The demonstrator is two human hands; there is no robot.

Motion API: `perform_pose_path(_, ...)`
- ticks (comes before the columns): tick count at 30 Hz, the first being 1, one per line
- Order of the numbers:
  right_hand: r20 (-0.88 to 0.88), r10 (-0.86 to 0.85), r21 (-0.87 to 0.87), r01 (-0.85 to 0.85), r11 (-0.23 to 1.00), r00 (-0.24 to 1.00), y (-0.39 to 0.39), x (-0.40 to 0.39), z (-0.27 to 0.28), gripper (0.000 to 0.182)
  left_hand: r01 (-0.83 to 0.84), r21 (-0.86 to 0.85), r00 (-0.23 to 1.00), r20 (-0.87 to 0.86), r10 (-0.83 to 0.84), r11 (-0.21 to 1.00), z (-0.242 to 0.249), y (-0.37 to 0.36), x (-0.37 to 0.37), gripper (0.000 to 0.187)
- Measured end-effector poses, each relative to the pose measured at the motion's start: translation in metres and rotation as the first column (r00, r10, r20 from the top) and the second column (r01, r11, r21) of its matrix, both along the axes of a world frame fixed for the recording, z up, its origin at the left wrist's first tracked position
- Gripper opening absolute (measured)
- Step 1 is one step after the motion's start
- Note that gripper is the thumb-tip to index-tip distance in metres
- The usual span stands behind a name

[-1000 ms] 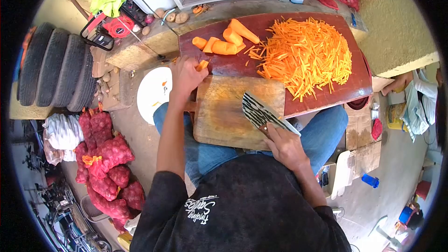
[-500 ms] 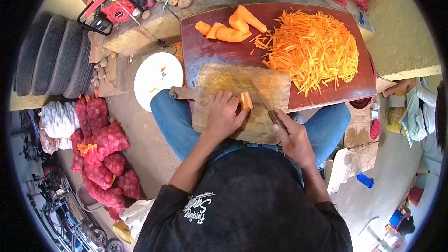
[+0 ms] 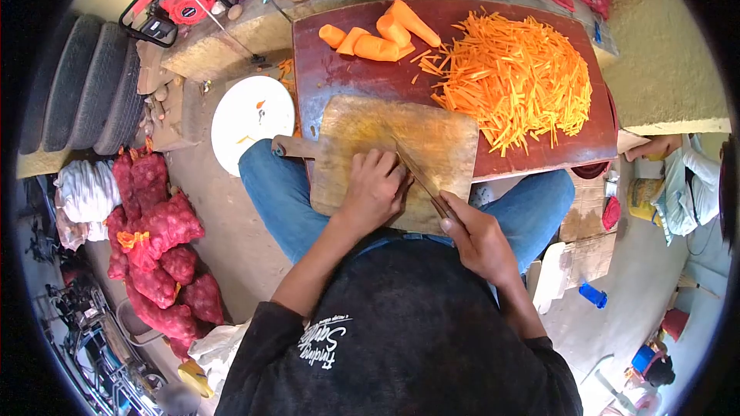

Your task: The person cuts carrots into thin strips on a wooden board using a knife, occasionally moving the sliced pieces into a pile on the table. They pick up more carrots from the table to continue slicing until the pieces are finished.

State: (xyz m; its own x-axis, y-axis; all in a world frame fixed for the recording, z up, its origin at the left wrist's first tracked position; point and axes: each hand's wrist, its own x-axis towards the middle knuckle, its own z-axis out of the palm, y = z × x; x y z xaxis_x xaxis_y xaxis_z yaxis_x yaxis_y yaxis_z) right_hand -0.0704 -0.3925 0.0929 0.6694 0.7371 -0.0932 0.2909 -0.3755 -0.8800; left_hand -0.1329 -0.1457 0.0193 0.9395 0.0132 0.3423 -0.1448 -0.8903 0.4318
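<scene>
My left hand (image 3: 375, 191) lies on the wooden cutting board (image 3: 347, 119) with its fingers curled down around a carrot piece, which they now hide. A knife (image 3: 417, 172) is in my right hand (image 3: 479, 236), its fingers closed around the handle. The blade slants up and left across the board, close beside my left fingertips. Beyond the board, a large heap of carrot sticks (image 3: 516, 81) covers the right of the red table (image 3: 339, 81). Several peeled carrot pieces (image 3: 376, 48) lie at its far left.
A white round lid or plate (image 3: 245, 135) with carrot scraps sits left of the table. Red mesh sacks (image 3: 166, 235) and stacked tires (image 3: 85, 85) stand farther left. A blue object (image 3: 593, 295) lies on the floor at right, near flattened cardboard (image 3: 590, 258).
My left hand has shifted right over the carrot piece, covering it. The knife has moved slightly left and down, bringing its blade beside my left fingers. The whole view has shifted a little.
</scene>
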Motion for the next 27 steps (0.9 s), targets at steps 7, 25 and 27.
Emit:
perform_pose_path(7, 0.115, -0.009, -0.061, 0.016, 0.998, 0.993, -0.004, -0.013, -0.001, 0.046, 0.038, 0.028, 0.999, 0.031, -0.039, 0.999, -0.003, 0.001, 0.0, 0.029)
perform_pose_path(25, 0.037, 0.016, -0.083, -0.013, 0.996, 0.999, 0.0, -0.007, 0.008, 0.041, -0.001, 0.106, 1.0, 0.014, 0.0, 0.994, 0.001, -0.005, 0.002, 0.028)
perform_pose_path(27, 0.021, 0.029, -0.074, -0.027, 0.997, 0.999, 0.004, 0.0, -0.003, 0.039, -0.008, 0.105, 1.0, 0.021, 0.005, 0.994, -0.001, -0.004, 0.003, 0.027)
